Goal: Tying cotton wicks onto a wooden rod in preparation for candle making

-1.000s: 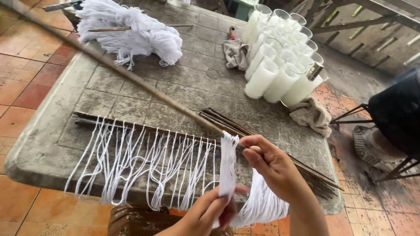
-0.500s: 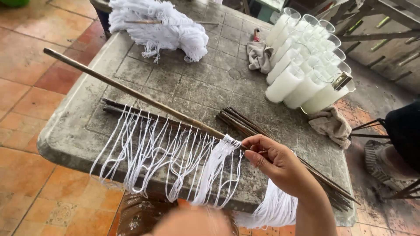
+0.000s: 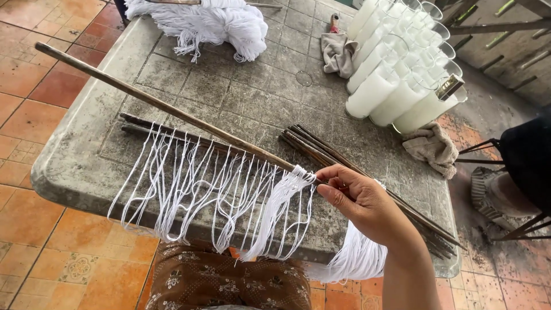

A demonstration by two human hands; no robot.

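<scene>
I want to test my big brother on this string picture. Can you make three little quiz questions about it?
1. True or false: the right hand pinches the long wooden stick where the white strings hang from it.
2. What stands at the far right of the stone table?
A. glass candles
B. books
C. apples
3. Fill in: a big bundle of white string lies at the table's far ____ corner.

Key:
1. True. The left hand is out of view.
2. A. They are clear glasses filled with white wax, with a grey rag beside them.
3. left
</scene>
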